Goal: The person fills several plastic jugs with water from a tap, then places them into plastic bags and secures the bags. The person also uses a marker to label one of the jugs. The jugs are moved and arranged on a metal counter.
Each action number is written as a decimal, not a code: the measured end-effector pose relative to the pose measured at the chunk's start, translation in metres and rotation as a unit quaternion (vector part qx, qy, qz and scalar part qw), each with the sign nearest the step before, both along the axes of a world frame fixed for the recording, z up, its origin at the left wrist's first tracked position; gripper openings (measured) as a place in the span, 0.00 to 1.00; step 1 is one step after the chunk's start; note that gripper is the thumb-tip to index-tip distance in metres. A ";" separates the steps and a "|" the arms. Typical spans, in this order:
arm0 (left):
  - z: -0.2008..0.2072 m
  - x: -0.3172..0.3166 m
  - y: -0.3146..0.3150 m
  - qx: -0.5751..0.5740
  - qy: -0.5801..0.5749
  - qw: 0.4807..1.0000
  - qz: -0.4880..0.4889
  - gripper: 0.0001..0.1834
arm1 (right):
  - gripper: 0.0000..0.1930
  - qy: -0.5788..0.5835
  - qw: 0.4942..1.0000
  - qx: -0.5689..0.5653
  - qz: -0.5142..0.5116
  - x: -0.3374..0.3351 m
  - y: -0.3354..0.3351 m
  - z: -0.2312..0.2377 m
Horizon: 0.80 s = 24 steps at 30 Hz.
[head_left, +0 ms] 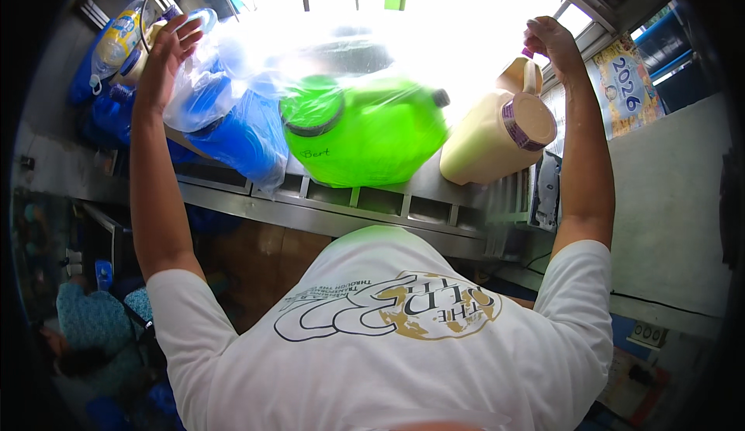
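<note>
Head view: both arms reach high up the frame, and the left grip (pixel 162 60) is up at the upper left, fingers spread, right beside a blue container (pixel 250 132) wrapped in clear plastic; whether skin meets plastic, I can't tell. Over at the upper right, the right grip (pixel 556 43) has its fingers curled, fingertips at a small purple piece (pixel 528 52); is it pinched or merely met? Can't tell from here. Just below sits a cream jar (pixel 489 142), right of centre, leaning with its patterned purple-rimmed lid (pixel 529 121) toward the right forearm.

And centre stage, a bright green container (pixel 380 140) under clear plastic, its dark-rimmed round lid (pixel 312 109) at the left end! Look at the spacing: a narrow strip of desk (pixel 310 218) separates green from cream, while blue crowds in tight on green's left. The metal front edge slants down toward the right, slots along it, the containers close behind. Wide room opens between the two grips, glare filling the top; on the right, a pale wall (pixel 679 167) bounds the space beyond the forearm.
</note>
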State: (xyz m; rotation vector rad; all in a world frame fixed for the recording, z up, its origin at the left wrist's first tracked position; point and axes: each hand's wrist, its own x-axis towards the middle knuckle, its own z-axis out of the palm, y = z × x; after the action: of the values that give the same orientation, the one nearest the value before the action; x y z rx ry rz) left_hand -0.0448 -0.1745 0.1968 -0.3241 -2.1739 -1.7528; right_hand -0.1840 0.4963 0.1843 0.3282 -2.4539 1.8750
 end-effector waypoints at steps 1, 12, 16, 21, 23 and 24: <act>-0.005 0.006 0.016 -0.074 0.021 0.995 -0.069 0.50 | 0.12 0.028 0.999 0.000 0.017 0.000 -0.001 0.004; -0.010 -0.014 0.010 0.024 -0.125 0.992 -0.018 0.20 | 0.10 -0.019 0.995 -0.047 0.089 0.022 -0.011 0.021; -0.012 -0.027 -0.009 0.086 -0.144 0.983 -0.075 0.19 | 0.14 0.045 0.997 0.002 0.066 0.016 -0.010 0.023; -0.007 -0.035 -0.008 0.084 -0.163 0.980 -0.073 0.16 | 0.22 0.052 0.995 0.083 0.032 0.002 -0.019 0.038; -0.009 -0.033 -0.011 0.091 -0.164 0.978 -0.095 0.14 | 0.23 0.052 0.992 0.113 0.029 0.000 -0.021 0.040; -0.011 -0.032 -0.013 0.104 -0.161 0.977 -0.097 0.14 | 0.23 0.068 0.992 0.103 0.039 -0.001 -0.021 0.040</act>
State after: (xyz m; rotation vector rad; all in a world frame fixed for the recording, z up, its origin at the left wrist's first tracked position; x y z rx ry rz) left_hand -0.0771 -0.1875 0.1859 -0.2176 -2.2009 -2.2584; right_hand -0.1848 0.4754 0.2240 0.5479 -2.5785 1.5692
